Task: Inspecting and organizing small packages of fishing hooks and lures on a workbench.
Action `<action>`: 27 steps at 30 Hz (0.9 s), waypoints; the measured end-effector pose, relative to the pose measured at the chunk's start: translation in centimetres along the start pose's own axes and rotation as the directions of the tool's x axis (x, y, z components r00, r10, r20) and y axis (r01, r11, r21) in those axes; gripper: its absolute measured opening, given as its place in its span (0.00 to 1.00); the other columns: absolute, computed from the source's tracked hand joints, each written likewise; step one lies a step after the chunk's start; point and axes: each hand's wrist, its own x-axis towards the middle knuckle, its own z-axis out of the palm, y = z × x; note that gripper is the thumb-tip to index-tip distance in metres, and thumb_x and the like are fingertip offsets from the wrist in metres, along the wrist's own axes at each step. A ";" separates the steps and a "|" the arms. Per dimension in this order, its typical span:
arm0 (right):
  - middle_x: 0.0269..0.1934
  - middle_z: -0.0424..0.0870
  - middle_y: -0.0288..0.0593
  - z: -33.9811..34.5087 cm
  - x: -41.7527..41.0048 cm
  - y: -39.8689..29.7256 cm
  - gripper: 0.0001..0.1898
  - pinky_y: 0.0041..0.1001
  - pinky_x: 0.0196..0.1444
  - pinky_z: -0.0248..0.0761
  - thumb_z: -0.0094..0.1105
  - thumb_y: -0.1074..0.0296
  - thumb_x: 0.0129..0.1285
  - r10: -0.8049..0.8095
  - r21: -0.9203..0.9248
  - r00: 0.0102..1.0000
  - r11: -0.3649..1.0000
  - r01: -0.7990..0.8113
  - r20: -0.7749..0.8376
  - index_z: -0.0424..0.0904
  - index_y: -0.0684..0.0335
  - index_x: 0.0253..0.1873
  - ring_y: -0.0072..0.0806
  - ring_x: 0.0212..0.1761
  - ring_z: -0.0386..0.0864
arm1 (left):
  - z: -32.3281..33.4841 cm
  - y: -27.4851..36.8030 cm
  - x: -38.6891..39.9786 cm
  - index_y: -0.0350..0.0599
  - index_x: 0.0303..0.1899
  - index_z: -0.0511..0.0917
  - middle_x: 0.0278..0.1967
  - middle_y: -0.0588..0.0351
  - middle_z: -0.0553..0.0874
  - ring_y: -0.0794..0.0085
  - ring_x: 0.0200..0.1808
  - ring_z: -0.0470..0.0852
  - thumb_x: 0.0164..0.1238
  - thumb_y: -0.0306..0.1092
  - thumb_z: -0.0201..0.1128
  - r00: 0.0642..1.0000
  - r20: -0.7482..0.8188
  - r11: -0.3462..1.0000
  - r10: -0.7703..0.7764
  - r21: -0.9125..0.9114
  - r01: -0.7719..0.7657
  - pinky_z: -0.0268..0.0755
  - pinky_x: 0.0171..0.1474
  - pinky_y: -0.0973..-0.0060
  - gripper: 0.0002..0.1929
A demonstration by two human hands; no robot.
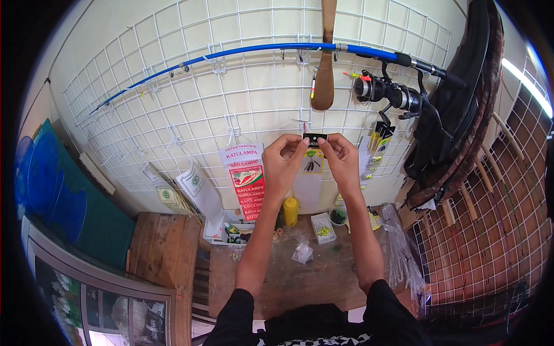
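Observation:
Both my arms reach up to the white wire grid point(272, 99) on the wall. Thumbs and fingers of my left hand point(283, 160) and my right hand point(342, 160) pinch the two sides of a small packet point(311, 164) at its black header card. Dark hooks and a green piece show through its clear front. Just above the header, a wire hook point(304, 124) with something red on it sticks out from the grid. Whether the packet hangs on it is hard to tell. Behind the packet hangs a pale card strip point(308, 190).
A blue fishing rod point(259, 48) with spinning reels point(389, 93) spans the grid, beside a wooden paddle point(323, 88). Red bait packets point(246, 186) hang left. On the wooden table point(277, 277) stand a yellow bottle point(291, 212), a white tray point(323, 228) and a plastic bag point(302, 252).

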 end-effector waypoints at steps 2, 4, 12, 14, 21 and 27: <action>0.33 0.82 0.34 0.0 0.2 0.2 0.04 0.13 0.35 0.66 0.58 0.74 0.65 0.012 0.004 1.000 1.000 -0.012 -0.004 0.76 0.68 0.38 0.10 0.34 0.74 | 0.1 -0.5 0.2 0.33 0.35 0.79 0.29 0.59 0.84 0.85 0.31 0.79 0.63 0.28 0.64 1.000 -0.003 1.000 0.007 -0.013 -0.007 0.72 0.36 0.86 0.06; 0.32 0.81 0.33 0.0 0.3 0.2 0.04 0.13 0.35 0.66 0.59 0.74 0.65 0.002 -0.024 1.000 1.000 -0.002 0.005 0.76 0.68 0.37 0.10 0.34 0.73 | 0.1 -0.9 0.4 0.33 0.35 0.79 0.29 0.59 0.83 0.85 0.31 0.79 0.64 0.28 0.64 1.000 -0.008 1.000 0.015 -0.025 -0.015 0.72 0.36 0.86 0.06; 0.28 0.79 0.31 -0.1 1.3 1.7 0.06 0.15 0.30 0.63 0.59 0.72 0.64 0.014 -0.134 0.999 0.991 -0.018 -0.033 0.76 0.69 0.37 0.10 0.29 0.71 | 0.2 -2.2 1.3 0.34 0.36 0.78 0.27 0.60 0.83 0.85 0.29 0.78 0.64 0.28 0.64 0.997 -0.033 0.997 0.068 0.029 -0.067 0.71 0.34 0.86 0.07; 0.27 0.79 0.31 -0.2 1.4 2.2 0.05 0.15 0.29 0.62 0.59 0.72 0.64 0.007 -0.138 1.000 0.990 -0.011 -0.027 0.77 0.69 0.38 0.10 0.28 0.70 | -0.1 -2.2 1.5 0.34 0.40 0.77 0.30 0.57 0.84 0.84 0.31 0.80 0.64 0.29 0.63 0.998 -0.007 0.995 0.055 0.078 -0.054 0.72 0.35 0.85 0.08; 0.50 0.81 0.43 -1.5 -1.0 3.7 0.16 0.23 0.40 0.70 0.61 0.71 0.61 -0.010 -0.246 0.995 0.969 -0.015 -0.100 0.74 0.61 0.54 0.23 0.44 0.77 | -1.9 -3.2 -1.2 0.38 0.59 0.68 0.53 0.46 0.77 0.69 0.52 0.77 0.64 0.32 0.63 0.995 0.005 0.980 0.099 0.173 -0.098 0.70 0.54 0.73 0.23; 0.51 0.79 0.42 -5.6 -7.5 8.9 0.16 0.24 0.43 0.71 0.61 0.72 0.61 0.138 -0.271 0.982 0.948 -0.169 -0.129 0.74 0.61 0.54 0.24 0.44 0.77 | -4.2 -5.2 -8.0 0.38 0.58 0.69 0.52 0.49 0.78 0.71 0.51 0.77 0.65 0.32 0.61 0.988 0.026 0.984 -0.150 0.097 0.147 0.68 0.55 0.73 0.21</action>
